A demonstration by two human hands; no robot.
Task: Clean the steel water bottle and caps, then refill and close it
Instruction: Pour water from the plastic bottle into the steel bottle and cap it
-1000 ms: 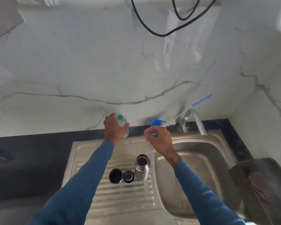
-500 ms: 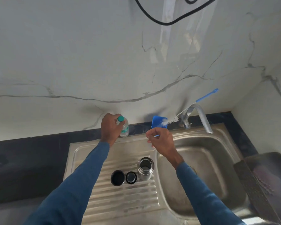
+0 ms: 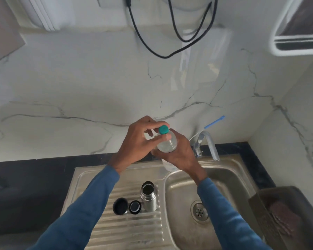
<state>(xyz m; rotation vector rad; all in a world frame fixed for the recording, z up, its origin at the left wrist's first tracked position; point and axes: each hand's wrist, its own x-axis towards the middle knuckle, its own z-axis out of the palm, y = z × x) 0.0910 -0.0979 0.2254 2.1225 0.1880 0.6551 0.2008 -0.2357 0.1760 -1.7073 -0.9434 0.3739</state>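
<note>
The steel water bottle (image 3: pixel 148 196) stands upright and uncapped on the sink's ribbed drainboard (image 3: pixel 126 230). Two black caps (image 3: pixel 120 206) (image 3: pixel 135 207) lie side by side just left of it. Above the sink's back edge I hold a clear plastic water bottle (image 3: pixel 167 144) with both hands. My right hand (image 3: pixel 179 156) grips its body from below. My left hand (image 3: pixel 137 141) has its fingertips pinching the teal cap (image 3: pixel 163 129).
The sink basin (image 3: pixel 224 195) with its drain (image 3: pixel 199 212) lies to the right, the tap (image 3: pixel 209 143) at its back edge. A blue-handled bottle brush (image 3: pixel 214 122) leans behind the tap. A dark rack (image 3: pixel 287 213) stands at the right; black cables (image 3: pixel 170 42) hang on the wall.
My left hand lifted the plastic bottle from the counter's back and brought it right. My right hand let go of the blue item and took hold of the bottle's body. The camera tilted.
</note>
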